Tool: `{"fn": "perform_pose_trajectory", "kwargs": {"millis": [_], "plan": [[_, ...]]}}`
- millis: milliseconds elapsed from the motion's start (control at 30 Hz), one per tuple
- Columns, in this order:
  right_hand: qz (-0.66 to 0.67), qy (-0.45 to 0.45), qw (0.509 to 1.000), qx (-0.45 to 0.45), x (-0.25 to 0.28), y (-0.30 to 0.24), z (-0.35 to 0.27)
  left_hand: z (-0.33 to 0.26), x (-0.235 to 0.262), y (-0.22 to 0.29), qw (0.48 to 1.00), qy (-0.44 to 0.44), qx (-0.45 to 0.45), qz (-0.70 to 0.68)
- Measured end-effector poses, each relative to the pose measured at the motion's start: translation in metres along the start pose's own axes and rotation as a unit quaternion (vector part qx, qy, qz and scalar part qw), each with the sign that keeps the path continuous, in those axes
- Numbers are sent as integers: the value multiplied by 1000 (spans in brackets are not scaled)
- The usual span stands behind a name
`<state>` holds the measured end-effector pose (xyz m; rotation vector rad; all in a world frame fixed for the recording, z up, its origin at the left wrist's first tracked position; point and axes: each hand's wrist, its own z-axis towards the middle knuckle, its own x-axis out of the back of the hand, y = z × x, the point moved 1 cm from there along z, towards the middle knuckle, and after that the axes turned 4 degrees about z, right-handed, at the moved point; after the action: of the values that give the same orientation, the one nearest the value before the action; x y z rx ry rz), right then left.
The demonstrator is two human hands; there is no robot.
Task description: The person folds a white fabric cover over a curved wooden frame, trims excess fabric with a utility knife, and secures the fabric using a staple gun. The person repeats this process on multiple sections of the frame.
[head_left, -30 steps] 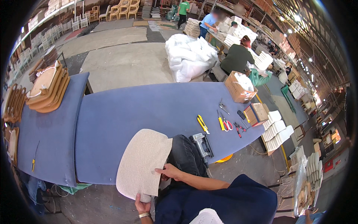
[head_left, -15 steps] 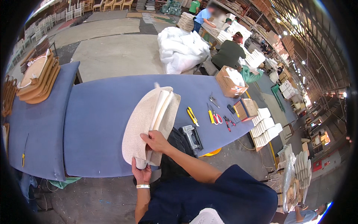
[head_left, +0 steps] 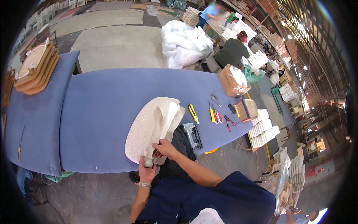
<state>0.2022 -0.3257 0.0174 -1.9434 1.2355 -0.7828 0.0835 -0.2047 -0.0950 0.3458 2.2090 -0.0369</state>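
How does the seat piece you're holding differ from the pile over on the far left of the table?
The beige seat pad in the left hand and right hand is a single piece, tilted up off the blue table; the stack of wooden seat boards lies flat, several deep. The pad is pale and speckled; the boards are tan-brown. Both share a rounded seat outline.

My left hand (head_left: 146,172) hides the near corner of the beige cover (head_left: 149,128) (fingers wrapped under); the far workers are blurred.

An open brown cardboard box (head_left: 232,80) stands at the blue table's (head_left: 112,100) far right end.
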Motion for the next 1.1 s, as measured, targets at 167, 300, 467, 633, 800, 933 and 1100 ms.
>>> {"fn": "perform_pose_trajectory", "kwargs": {"millis": [167, 300, 467, 633, 800, 933, 1100], "plan": [[-101, 3, 995, -18, -3, -11, -10, -1, -1, 2, 1000, 4, 2, 0], [-152, 14, 988, 3, -4, -13, -19, -1, 1, 1, 1000, -22, 2, 12], [-258, -8, 966, 32, -2, -11, -20, -1, -5, -1, 1000, -13, 9, 26], [-281, -11, 958, 52, 2, -3, -17, -10, -31, 0, 998, 39, -30, 31], [-218, 51, 972, 71, 15, -20, -15, -25, -78, 4, 997, -41, -26, -54], [-60, -15, 997, 48, 11, -29, -36, -28, -67, -4, 1000, 18, 14, -4], [-81, -25, 995, 51, -1, -1, -30, -25, -48, -1, 996, 87, 33, -14]]}}
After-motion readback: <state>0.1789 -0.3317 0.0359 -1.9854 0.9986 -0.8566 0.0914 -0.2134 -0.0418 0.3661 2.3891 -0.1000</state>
